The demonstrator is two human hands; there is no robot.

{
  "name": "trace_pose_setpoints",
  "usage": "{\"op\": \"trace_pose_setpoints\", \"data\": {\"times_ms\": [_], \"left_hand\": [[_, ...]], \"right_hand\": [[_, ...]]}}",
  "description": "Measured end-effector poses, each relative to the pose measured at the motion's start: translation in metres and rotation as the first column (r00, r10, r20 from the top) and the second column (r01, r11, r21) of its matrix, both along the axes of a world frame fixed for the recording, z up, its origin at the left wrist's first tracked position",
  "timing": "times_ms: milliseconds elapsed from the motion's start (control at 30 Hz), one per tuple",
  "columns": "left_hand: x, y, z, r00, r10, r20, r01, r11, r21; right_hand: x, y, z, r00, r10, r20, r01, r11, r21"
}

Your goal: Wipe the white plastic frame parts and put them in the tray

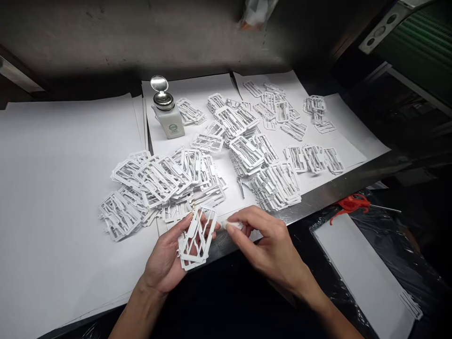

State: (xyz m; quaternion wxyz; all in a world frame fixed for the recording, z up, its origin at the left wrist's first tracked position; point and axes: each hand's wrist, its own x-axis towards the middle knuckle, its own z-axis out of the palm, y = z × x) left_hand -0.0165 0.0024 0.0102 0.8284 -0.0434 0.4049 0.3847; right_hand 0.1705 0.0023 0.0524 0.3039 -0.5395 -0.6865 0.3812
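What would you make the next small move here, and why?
Probably ease the right hand left, bringing the small white wad to the top edge of the uppermost white frame. The wad is already pinched between thumb and finger just beside the frames, and the left hand supports them with their openwork face exposed.

— What's the bottle [170, 121] made of?
— Milky, smooth plastic, it looks like, with a shiny metal lid [159, 84].
— And the frames [158, 181]?
— Thin pale pieces, mostly matt.
— The sheets [63, 188] under them?
— Matt white paper.
— That bag [399, 235]?
— Black plastic, glossy and crinkled.
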Motion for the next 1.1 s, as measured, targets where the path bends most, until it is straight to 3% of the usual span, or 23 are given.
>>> {"op": "trace_pose_setpoints", "data": {"times_ms": [133, 333, 500, 600, 667, 733, 800, 867, 900, 967, 1100], "left_hand": [[0.004, 0.001, 0.002, 0.999, 0.038, -0.018, -0.039, 0.998, -0.046], [0.007, 0.001, 0.003, 0.998, 0.058, -0.020, -0.060, 0.995, -0.077], [0.010, 0.000, 0.003, 0.999, 0.048, -0.023, -0.049, 0.998, -0.040], [0.008, 0.000, 0.002, 0.999, 0.037, -0.023, -0.037, 0.999, -0.030], [0.005, 0.000, 0.000, 0.999, 0.030, -0.022, -0.031, 0.998, -0.046], [0.003, 0.001, -0.002, 0.999, 0.026, -0.022, -0.027, 0.998, -0.048], [0.002, 0.002, -0.002, 0.999, 0.029, -0.023, -0.030, 0.998, -0.049], [0.003, 0.003, -0.002, 0.999, 0.030, -0.028, -0.031, 0.998, -0.046], [0.004, 0.004, -0.001, 0.999, 0.026, -0.030, -0.027, 0.999, -0.043], [0.005, 0.005, 0.000, 0.999, 0.012, -0.035, -0.013, 0.999, -0.030], [0.008, 0.004, 0.004, 0.999, 0.010, -0.050, -0.009, 1.000, 0.026]], "right_hand": [[-0.006, 0.006, -0.004, 0.998, -0.064, -0.016, 0.065, 0.998, 0.026], [-0.010, 0.007, -0.001, 0.998, 0.059, 0.024, -0.058, 0.998, -0.041], [-0.018, 0.024, -0.001, 1.000, 0.026, -0.008, -0.026, 0.998, 0.065], [-0.014, 0.029, -0.005, 0.999, -0.018, 0.045, 0.015, 0.998, 0.060], [-0.006, 0.026, -0.007, 0.994, -0.093, 0.062, 0.093, 0.996, 0.002], [0.002, 0.019, -0.008, 0.994, -0.108, 0.022, 0.110, 0.982, -0.155], [0.006, 0.010, -0.011, 0.995, -0.040, -0.095, -0.001, 0.919, -0.394], [0.003, 0.002, -0.015, 0.970, 0.038, -0.241, -0.171, 0.808, -0.563], [0.001, -0.001, -0.017, 0.954, 0.055, -0.294, -0.230, 0.766, -0.601], [-0.002, -0.005, -0.018, 0.939, 0.048, -0.342, -0.264, 0.736, -0.623], [0.000, -0.004, -0.009, 0.965, 0.056, -0.255, -0.199, 0.792, -0.577]]}}
